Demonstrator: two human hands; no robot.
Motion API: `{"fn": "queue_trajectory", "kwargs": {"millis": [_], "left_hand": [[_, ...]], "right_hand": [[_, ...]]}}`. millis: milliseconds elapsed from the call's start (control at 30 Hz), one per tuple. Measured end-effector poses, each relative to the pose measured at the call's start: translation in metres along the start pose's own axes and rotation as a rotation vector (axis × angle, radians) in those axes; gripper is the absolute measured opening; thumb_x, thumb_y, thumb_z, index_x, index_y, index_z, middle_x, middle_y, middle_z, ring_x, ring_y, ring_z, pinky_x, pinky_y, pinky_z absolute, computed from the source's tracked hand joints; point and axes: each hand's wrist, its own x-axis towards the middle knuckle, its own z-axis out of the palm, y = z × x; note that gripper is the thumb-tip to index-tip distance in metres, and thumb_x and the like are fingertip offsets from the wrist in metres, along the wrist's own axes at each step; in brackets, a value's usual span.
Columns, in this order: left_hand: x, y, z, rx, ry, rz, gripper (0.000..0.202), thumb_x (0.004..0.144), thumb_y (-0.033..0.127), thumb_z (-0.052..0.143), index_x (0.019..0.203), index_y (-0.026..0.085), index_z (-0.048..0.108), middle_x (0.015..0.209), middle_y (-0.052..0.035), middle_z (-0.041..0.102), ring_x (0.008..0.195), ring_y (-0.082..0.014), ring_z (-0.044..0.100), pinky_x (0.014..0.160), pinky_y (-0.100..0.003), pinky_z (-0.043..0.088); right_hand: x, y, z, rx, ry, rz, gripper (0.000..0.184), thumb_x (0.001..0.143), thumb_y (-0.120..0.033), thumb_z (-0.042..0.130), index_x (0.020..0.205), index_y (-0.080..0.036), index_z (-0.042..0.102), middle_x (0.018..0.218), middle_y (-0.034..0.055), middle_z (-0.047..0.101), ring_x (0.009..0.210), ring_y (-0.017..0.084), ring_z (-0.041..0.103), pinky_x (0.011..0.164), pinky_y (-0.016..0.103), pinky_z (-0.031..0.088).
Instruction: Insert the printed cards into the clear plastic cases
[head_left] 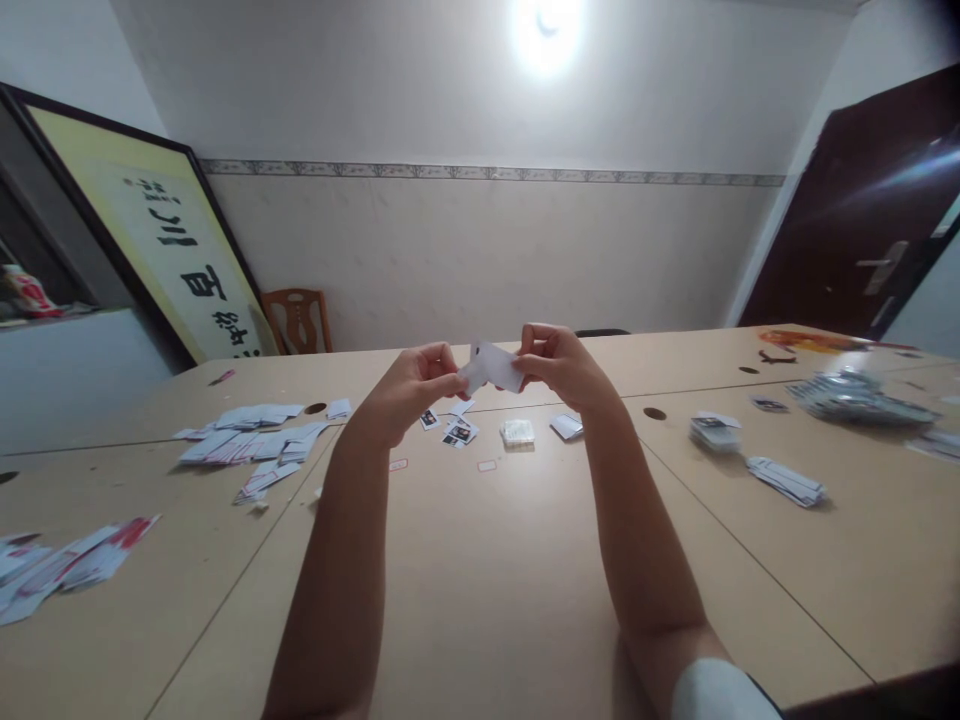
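Note:
Both hands are raised in front of me above the far part of the table. My left hand (412,388) is closed in a pinch on a small whitish piece (472,377), perhaps paper or a thin sleeve. Between the thumb and fingers of my right hand (561,366) is a white card (498,365). The card and the whitish piece meet or overlap; whether they are joined I cannot tell. Below my hands lie several small photo cards (459,432), a pale stack (517,433) and some white cards (567,427).
On the wooden table (480,580), white paper strips (251,440) are heaped at left, with red-marked ones (82,560) nearer. To the right are a card stack (715,432), a strip bundle (786,482) and a pile of clear plastic packets (862,398). A chair (298,318) stands behind.

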Motion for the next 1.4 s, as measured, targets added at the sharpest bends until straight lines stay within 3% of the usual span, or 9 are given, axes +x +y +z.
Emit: {"fn": "queue_trajectory", "kwargs": {"millis": [367,500,700,933,1400], "left_hand": [[-0.002,0.003,-0.003,0.103,-0.004,0.006,0.022,0.069,0.027,0.072,0.065,0.02,0.051,0.065,0.0003,0.063,0.06,-0.012,0.053,0.058,-0.027,0.035],[-0.002,0.002,-0.004,0.105,-0.073,-0.026,0.021,0.07,0.025,0.071,0.065,0.02,0.051,0.063,-0.0001,0.061,0.067,-0.0155,0.061,0.056,-0.026,0.033],[-0.002,0.002,-0.006,0.1,-0.124,-0.043,0.022,0.07,0.022,0.07,0.064,0.02,0.049,0.057,0.0024,0.054,0.066,-0.0151,0.061,0.056,-0.025,0.032],[-0.003,0.004,-0.007,0.158,-0.09,-0.028,0.022,0.068,0.026,0.071,0.061,0.02,0.05,0.057,0.003,0.049,0.055,-0.0111,0.044,0.055,-0.026,0.031],[-0.004,0.001,-0.013,0.137,-0.143,-0.074,0.022,0.069,0.025,0.071,0.064,0.021,0.05,0.057,0.0032,0.051,0.057,-0.0115,0.044,0.057,-0.027,0.03]], "right_hand": [[-0.002,-0.003,-0.005,-0.051,0.038,0.021,0.022,0.071,-0.016,0.066,0.062,-0.022,0.047,0.053,-0.0029,0.063,0.058,0.017,0.071,0.052,0.028,0.049],[-0.005,-0.007,-0.004,-0.139,0.066,0.069,0.023,0.072,-0.016,0.065,0.062,-0.022,0.045,0.053,-0.0029,0.063,0.057,0.017,0.071,0.051,0.028,0.047],[-0.005,-0.008,-0.005,-0.144,0.054,0.056,0.024,0.071,-0.015,0.065,0.06,-0.022,0.045,0.049,-0.0032,0.061,0.054,0.017,0.069,0.049,0.028,0.044],[-0.003,0.0,-0.011,-0.143,0.06,0.013,0.021,0.072,-0.015,0.064,0.062,-0.022,0.046,0.049,-0.0041,0.06,0.05,0.016,0.067,0.047,0.028,0.041],[-0.004,0.0,-0.015,-0.125,0.074,-0.006,0.021,0.071,-0.01,0.063,0.061,-0.022,0.048,0.049,-0.0066,0.056,0.046,0.013,0.063,0.048,0.029,0.043]]}}
